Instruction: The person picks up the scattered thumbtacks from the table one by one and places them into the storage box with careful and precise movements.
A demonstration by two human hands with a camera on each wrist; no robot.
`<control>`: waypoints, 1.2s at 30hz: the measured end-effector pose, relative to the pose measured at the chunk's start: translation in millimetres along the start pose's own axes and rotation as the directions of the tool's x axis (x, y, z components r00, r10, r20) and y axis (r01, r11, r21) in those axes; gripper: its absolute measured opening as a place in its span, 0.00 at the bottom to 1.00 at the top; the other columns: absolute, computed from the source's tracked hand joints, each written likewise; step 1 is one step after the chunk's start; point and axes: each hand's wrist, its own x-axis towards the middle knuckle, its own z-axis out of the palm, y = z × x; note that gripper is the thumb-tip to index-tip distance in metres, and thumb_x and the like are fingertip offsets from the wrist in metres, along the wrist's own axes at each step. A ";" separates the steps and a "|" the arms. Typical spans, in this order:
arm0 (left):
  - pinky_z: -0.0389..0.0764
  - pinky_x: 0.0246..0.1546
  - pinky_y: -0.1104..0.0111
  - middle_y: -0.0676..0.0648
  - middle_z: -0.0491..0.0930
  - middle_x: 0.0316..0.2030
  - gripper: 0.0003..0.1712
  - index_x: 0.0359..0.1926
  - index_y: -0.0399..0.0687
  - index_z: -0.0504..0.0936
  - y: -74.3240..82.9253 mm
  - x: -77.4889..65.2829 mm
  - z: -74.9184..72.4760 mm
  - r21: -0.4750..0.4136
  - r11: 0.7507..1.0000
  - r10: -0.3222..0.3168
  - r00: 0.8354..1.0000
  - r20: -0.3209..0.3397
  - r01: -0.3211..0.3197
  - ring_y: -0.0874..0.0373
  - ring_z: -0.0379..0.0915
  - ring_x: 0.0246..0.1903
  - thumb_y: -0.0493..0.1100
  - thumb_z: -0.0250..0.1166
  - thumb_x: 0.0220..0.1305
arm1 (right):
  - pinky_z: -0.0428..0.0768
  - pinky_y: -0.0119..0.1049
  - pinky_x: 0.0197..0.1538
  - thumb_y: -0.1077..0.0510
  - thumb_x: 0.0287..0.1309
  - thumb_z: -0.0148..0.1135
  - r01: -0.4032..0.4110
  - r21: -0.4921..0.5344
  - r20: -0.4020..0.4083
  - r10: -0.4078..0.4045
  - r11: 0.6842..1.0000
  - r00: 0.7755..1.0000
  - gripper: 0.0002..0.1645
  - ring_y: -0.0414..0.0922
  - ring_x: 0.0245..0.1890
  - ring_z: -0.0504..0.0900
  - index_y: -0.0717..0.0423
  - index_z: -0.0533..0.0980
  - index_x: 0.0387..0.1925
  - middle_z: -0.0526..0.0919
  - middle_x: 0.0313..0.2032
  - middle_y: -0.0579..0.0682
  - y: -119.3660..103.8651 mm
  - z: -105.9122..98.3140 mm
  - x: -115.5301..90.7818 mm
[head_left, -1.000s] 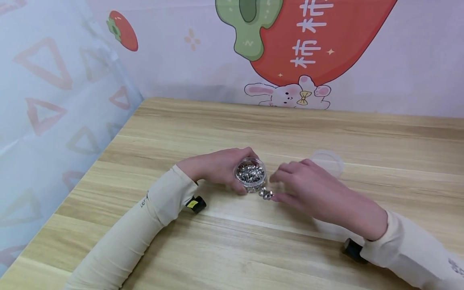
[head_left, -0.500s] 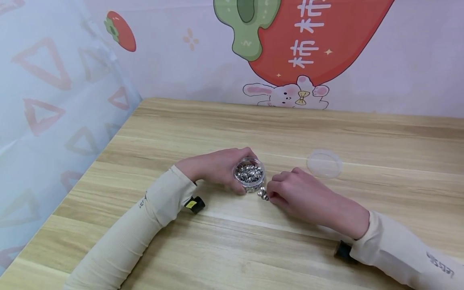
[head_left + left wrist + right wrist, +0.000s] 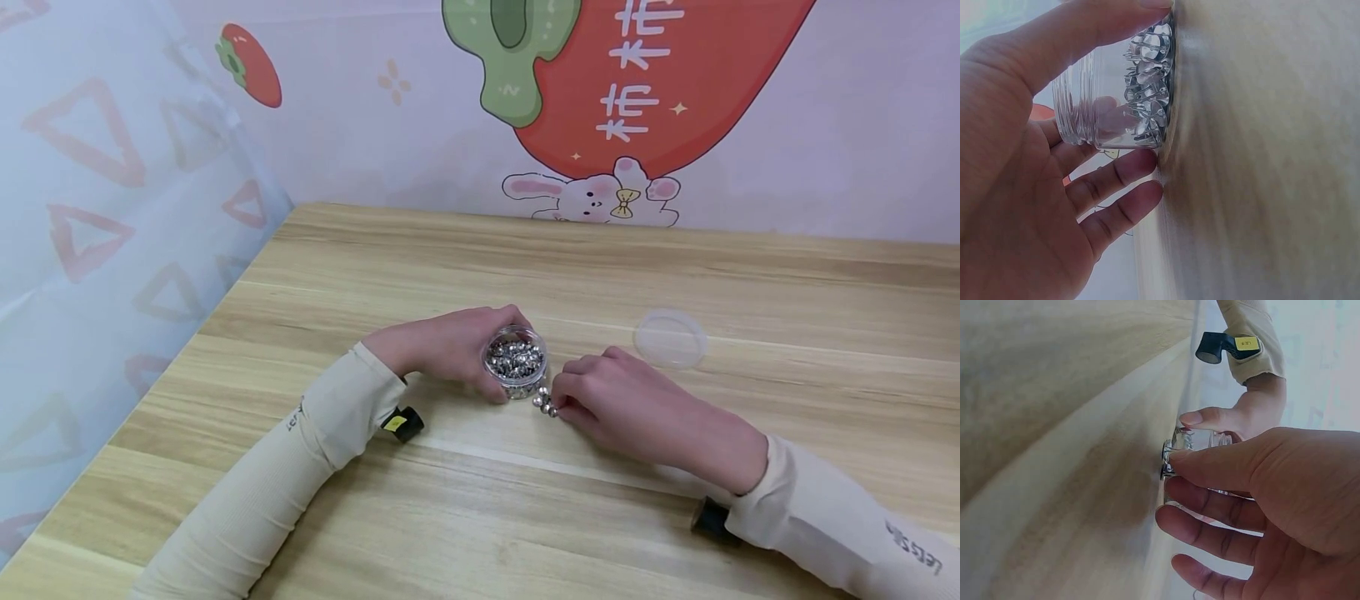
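Note:
A clear round jar (image 3: 514, 379) stands upright on the table, partly filled with silver thumbtacks (image 3: 1150, 78). My left hand (image 3: 457, 346) grips it round the side; thumb and fingers curve about the wall in the left wrist view, two fingertips reaching down to the tabletop. Just right of the jar lies a small cluster of loose thumbtacks (image 3: 544, 402). At that cluster my right hand (image 3: 630, 408) has thumb and forefinger brought together, pinching at a thumbtack; its other fingers (image 3: 1210, 534) are loosely bent. The fingertips hide most of the pinched piece.
A clear flat lid (image 3: 671, 339) lies on the wooden table (image 3: 480, 517) behind my right hand. A printed backdrop (image 3: 337, 125) rises along the table's far edge, and another sheet (image 3: 112, 250) hangs on the left side.
My right hand has come down and slightly left, its fingers closing together at the loose thumbtacks. Over the last half second it hardly moves. The left hand and jar stay in place.

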 end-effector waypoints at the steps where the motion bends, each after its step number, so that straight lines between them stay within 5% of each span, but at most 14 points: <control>1: 0.73 0.57 0.63 0.51 0.75 0.55 0.46 0.60 0.52 0.65 0.1 -0.3 -0.4 -0.001 1.000 0.001 1.000 0.000 -0.001 0.61 0.69 0.50 0.47 0.79 0.38 | 0.78 0.42 0.32 0.62 0.52 0.69 -0.006 0.003 0.003 0.006 1.000 1.000 0.08 0.35 0.22 0.73 0.47 0.79 0.24 0.77 0.22 0.38 -0.2 -2.3 0.8; 15: 0.75 0.53 0.62 0.52 0.76 0.48 0.41 0.55 0.53 0.66 -1.5 -1.5 -2.4 0.075 0.996 0.056 0.998 -0.001 -0.056 0.60 0.69 0.47 0.53 0.78 0.41 | 0.81 0.43 0.34 0.62 0.51 0.71 -0.023 0.062 -0.112 0.030 0.998 0.993 0.05 0.41 0.25 0.78 0.55 0.83 0.32 0.84 0.29 0.47 1.4 -24.3 46.4; 18: 0.74 0.55 0.63 0.52 0.76 0.50 0.43 0.57 0.51 0.65 -1.0 -1.1 -2.5 0.080 0.994 0.074 0.997 -0.002 -0.073 0.61 0.70 0.49 0.52 0.78 0.40 | 0.77 0.56 0.53 0.51 0.48 0.75 -0.076 0.051 -0.086 0.080 0.996 0.993 0.30 0.52 0.49 0.78 0.57 0.77 0.53 0.81 0.52 0.56 1.6 -24.5 45.7; 21: 0.71 0.60 0.63 0.51 0.76 0.54 0.46 0.60 0.49 0.64 -1.3 -1.0 -2.2 0.073 0.993 0.090 0.996 -0.001 -0.089 0.61 0.69 0.53 0.50 0.77 0.40 | 0.54 0.72 0.66 0.37 0.39 0.76 -0.131 0.045 -0.043 0.133 0.990 0.990 0.64 0.62 0.70 0.51 0.53 0.55 0.73 0.53 0.73 0.61 0.9 -23.9 45.1; 23: 0.71 0.60 0.63 0.50 0.77 0.54 0.46 0.60 0.48 0.64 -1.8 -0.9 -1.6 0.073 0.994 0.086 0.996 0.002 -0.086 0.61 0.70 0.53 0.50 0.77 0.40 | 0.42 0.75 0.66 0.32 0.34 0.75 -0.150 0.045 -0.016 0.151 0.988 0.988 0.75 0.64 0.72 0.36 0.49 0.42 0.76 0.38 0.76 0.59 0.5 -22.7 45.1; 36: 0.71 0.60 0.61 0.49 0.75 0.54 0.55 0.69 0.49 0.57 -5.2 0.1 -1.5 0.079 0.993 0.083 0.997 -0.004 -0.083 0.59 0.68 0.53 0.51 0.76 0.40 | 0.37 0.75 0.66 0.30 0.34 0.73 -0.136 0.029 0.021 0.135 0.990 0.991 0.76 0.62 0.72 0.33 0.49 0.39 0.76 0.36 0.76 0.59 -0.5 -15.5 43.9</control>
